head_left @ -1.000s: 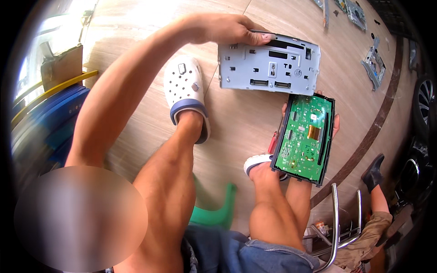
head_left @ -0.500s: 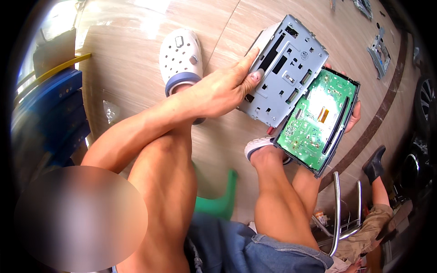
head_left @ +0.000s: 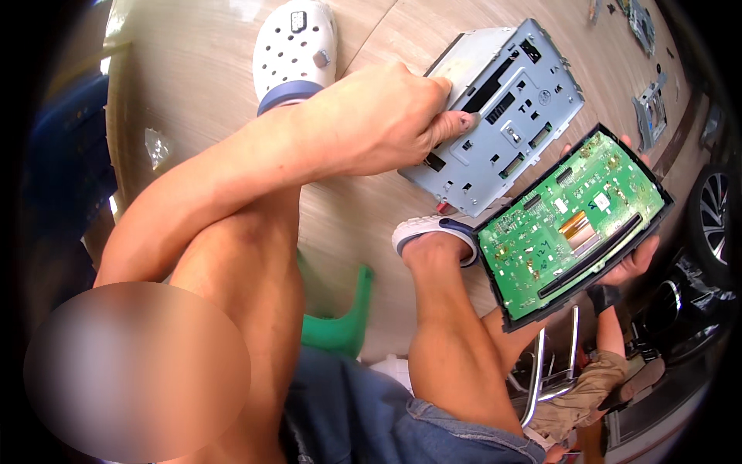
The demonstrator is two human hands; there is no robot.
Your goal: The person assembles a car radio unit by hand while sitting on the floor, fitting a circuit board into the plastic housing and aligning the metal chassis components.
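My left hand (head_left: 413,116) grips a boxy grey metal car stereo chassis (head_left: 506,147), thumb pressed on its slotted front face and fingers over the side. Cut-outs and connectors show along that face, with a small red piece at its lower corner. To the right, my right hand (head_left: 635,261) supports the stereo's front panel (head_left: 576,220) from beneath, its fingertips showing past two edges. This panel has a black frame around a green circuit board, with an orange flat cable and a long dark slot. Panel and chassis are apart, with a narrow gap between them.
Metal brackets (head_left: 651,112) lie on the tiled floor at far right, near a car wheel (head_left: 711,205). A green plastic stool (head_left: 340,321) stands by my legs. Chrome tubing (head_left: 537,371) and another person's leg are at lower right. Blue bins (head_left: 66,162) line the left.
The front panel has moved right and away from the chassis, turning so its board faces up more. Between them a gap has opened. My view has also shifted; both hands keep their hold.
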